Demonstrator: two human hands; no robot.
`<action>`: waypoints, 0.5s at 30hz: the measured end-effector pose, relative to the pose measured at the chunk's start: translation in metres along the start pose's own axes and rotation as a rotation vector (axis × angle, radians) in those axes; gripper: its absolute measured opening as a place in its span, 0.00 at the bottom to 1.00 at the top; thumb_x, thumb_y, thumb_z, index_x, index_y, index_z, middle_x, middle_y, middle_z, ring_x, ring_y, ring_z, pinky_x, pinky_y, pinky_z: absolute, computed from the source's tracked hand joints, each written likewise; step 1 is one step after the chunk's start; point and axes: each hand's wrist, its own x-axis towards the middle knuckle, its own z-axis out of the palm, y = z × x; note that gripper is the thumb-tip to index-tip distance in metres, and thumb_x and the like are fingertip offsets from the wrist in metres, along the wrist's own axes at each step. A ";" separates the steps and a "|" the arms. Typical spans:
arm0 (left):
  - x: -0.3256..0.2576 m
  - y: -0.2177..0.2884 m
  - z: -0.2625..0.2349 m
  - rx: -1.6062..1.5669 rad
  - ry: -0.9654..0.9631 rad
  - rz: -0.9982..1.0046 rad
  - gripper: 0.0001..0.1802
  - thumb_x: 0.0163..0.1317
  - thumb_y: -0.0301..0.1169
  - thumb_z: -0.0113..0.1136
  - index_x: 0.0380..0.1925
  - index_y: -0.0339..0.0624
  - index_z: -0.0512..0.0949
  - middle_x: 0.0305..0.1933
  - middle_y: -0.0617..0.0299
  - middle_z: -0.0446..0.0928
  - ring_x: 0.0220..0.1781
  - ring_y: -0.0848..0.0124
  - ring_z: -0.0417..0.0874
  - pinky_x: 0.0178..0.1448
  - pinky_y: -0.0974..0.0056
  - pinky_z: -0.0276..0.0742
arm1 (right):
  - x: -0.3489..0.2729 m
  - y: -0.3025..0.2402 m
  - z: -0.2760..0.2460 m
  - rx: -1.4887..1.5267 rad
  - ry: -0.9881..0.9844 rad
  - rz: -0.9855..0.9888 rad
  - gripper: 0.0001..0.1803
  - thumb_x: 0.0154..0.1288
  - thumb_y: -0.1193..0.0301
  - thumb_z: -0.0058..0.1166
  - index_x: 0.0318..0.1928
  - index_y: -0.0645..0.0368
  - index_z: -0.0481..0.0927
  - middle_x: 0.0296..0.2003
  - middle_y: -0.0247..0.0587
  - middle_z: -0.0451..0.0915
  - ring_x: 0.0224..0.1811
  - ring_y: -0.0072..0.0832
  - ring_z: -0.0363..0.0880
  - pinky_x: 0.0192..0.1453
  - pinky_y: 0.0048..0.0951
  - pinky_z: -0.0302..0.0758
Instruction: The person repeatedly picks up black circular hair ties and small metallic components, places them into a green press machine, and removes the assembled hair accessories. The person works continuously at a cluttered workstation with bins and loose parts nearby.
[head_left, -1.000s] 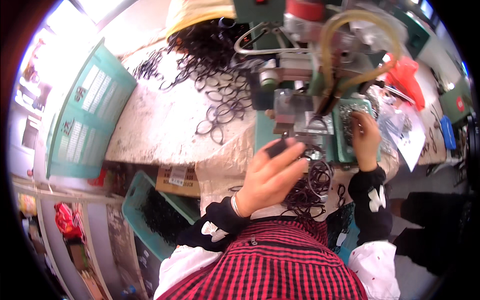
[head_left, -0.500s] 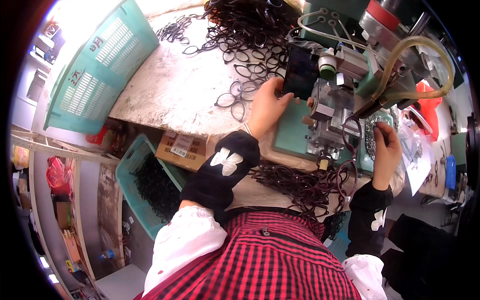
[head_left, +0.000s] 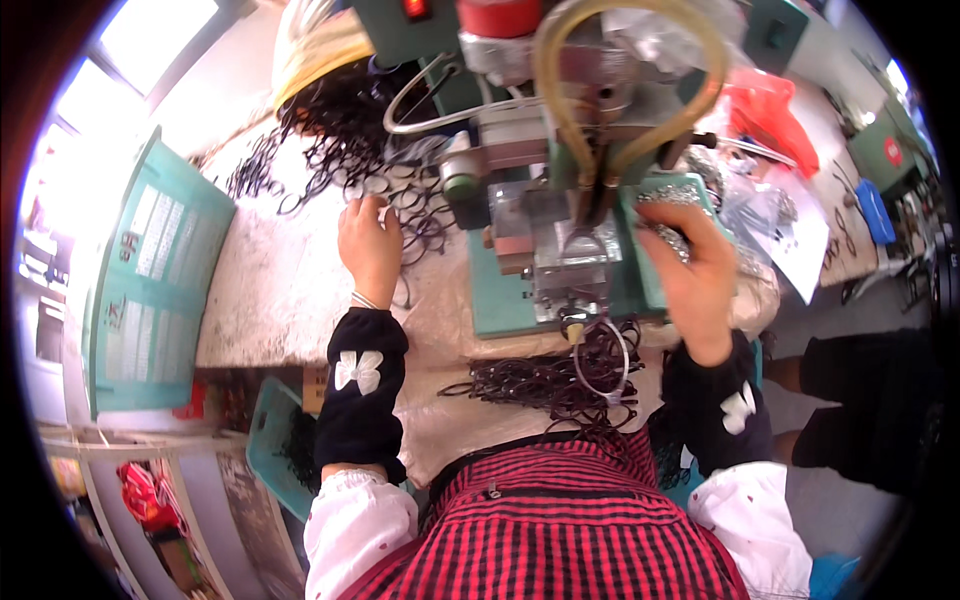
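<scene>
Glasses frames, dark and loose, lie on the desk just past the left hand's fingertips and to their right. The left hand has its fingers bent over the near edge of these frames; I cannot tell whether they pinch one. Farther past those fingers, more frames spill from a yellow sack, and well to their left stands a green basket.

The right hand, blurred, reaches over a green tray of small metal parts. Its thumb and forefinger curve toward each other with a gap showing behind the tips; whether they grip a part is unclear. Left of these fingers is a machine, with one ring-shaped rim at its near end. A heap of frames lies closer to the body than either hand's fingers. Beyond the right fingers sits a red bag.
</scene>
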 end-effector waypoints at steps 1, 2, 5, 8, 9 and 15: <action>0.005 0.000 0.009 0.038 -0.158 -0.117 0.09 0.57 0.34 0.68 0.34 0.43 0.86 0.37 0.52 0.84 0.43 0.50 0.85 0.47 0.51 0.79 | 0.008 -0.003 0.010 0.034 0.021 0.050 0.15 0.58 0.79 0.65 0.47 0.64 0.84 0.39 0.41 0.85 0.44 0.31 0.84 0.51 0.28 0.77; 0.011 0.001 0.025 0.069 -0.322 -0.222 0.10 0.56 0.37 0.69 0.33 0.42 0.87 0.36 0.51 0.85 0.41 0.49 0.86 0.46 0.50 0.80 | 0.011 0.006 0.020 0.160 0.062 0.117 0.18 0.58 0.78 0.66 0.50 0.65 0.81 0.38 0.40 0.85 0.43 0.27 0.83 0.51 0.27 0.76; 0.009 -0.032 0.057 -0.024 -0.464 -0.312 0.13 0.56 0.42 0.69 0.32 0.46 0.89 0.32 0.49 0.86 0.38 0.49 0.88 0.42 0.49 0.82 | 0.007 0.004 0.035 0.402 0.104 0.259 0.23 0.59 0.80 0.65 0.56 0.66 0.76 0.37 0.35 0.84 0.41 0.19 0.80 0.50 0.22 0.75; 0.005 -0.023 0.035 0.075 -0.431 -0.256 0.09 0.57 0.40 0.67 0.31 0.51 0.89 0.31 0.51 0.86 0.37 0.51 0.88 0.41 0.51 0.82 | 0.007 -0.005 0.037 0.500 0.103 0.321 0.24 0.60 0.81 0.64 0.58 0.67 0.75 0.36 0.34 0.84 0.41 0.18 0.80 0.51 0.21 0.74; 0.004 -0.020 0.032 0.147 -0.320 -0.188 0.07 0.59 0.38 0.66 0.29 0.50 0.87 0.31 0.54 0.86 0.35 0.52 0.88 0.39 0.51 0.81 | 0.010 -0.009 0.037 0.541 0.084 0.335 0.25 0.60 0.81 0.64 0.58 0.67 0.75 0.35 0.34 0.84 0.42 0.17 0.80 0.51 0.21 0.74; 0.006 -0.005 0.000 -0.161 0.135 -0.106 0.05 0.65 0.31 0.64 0.38 0.43 0.80 0.29 0.61 0.82 0.28 0.65 0.83 0.34 0.61 0.76 | 0.008 -0.028 0.041 0.649 0.080 0.370 0.27 0.61 0.80 0.64 0.60 0.68 0.73 0.36 0.33 0.85 0.41 0.16 0.80 0.52 0.21 0.73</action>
